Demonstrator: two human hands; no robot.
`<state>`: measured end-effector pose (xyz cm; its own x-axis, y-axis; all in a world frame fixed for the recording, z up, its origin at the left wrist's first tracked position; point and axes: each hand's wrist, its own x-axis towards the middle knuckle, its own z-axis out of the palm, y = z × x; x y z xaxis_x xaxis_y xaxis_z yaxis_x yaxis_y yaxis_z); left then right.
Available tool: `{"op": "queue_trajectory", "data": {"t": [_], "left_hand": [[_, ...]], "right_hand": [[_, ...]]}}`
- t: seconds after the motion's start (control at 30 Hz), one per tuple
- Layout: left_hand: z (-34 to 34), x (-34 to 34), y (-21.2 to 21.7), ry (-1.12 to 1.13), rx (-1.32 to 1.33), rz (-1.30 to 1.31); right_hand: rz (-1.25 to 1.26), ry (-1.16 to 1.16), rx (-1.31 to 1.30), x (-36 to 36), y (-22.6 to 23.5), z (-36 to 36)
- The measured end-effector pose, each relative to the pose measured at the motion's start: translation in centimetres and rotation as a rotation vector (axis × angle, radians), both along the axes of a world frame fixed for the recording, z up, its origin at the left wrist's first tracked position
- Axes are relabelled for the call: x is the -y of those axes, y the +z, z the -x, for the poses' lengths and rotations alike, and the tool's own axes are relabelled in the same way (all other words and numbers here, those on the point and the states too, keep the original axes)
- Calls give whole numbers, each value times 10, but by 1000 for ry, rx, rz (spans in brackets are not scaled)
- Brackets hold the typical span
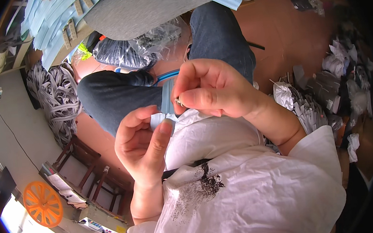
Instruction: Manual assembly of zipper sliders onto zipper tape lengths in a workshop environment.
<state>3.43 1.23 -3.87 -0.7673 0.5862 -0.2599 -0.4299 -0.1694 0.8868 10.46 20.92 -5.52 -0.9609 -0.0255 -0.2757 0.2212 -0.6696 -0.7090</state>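
Observation:
My left hand (140, 142) pinches the end of a light blue zipper tape (166, 101) between thumb and fingers. The tape runs up over my lap, away from my body. Close beside that end, my right hand (219, 87) is closed in a pinch on a small metal piece (178, 102), which looks like a zipper slider. Its fingers hide most of the piece. Whether the slider touches the tape, I cannot tell.
A grey-topped table (143, 14) beyond my knees carries light blue strips (52, 22) with several beige clips. Grey strips (58, 100) lie heaped at left. Plastic-wrapped bundles (124, 51) rest under the table. Bags and scraps (333, 87) crowd the right. An orange wheel (43, 203) stands lower left.

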Motion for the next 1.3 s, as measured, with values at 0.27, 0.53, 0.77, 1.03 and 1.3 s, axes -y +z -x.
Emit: {"op": "queue_trajectory", "data": {"t": [0.27, 0.53, 0.77, 1.03, 1.3], "left_hand": [[-3, -1, -5, 49, -52, 41], [-4, -10, 5, 67, -39, 63], [-2, -2, 0, -1, 7, -28], [-2, 0, 0, 10, -77, 36], [-3, -4, 3, 11, -186, 196]], "right_hand": [[-171, -6, -24, 2, 2, 1], [-651, -51, -341, 5, 0, 4], [-610, -65, -233, 7, 2, 2], [-727, -85, -263, 7, 0, 4], [-892, -162, -442, 5, -2, 9]]}}
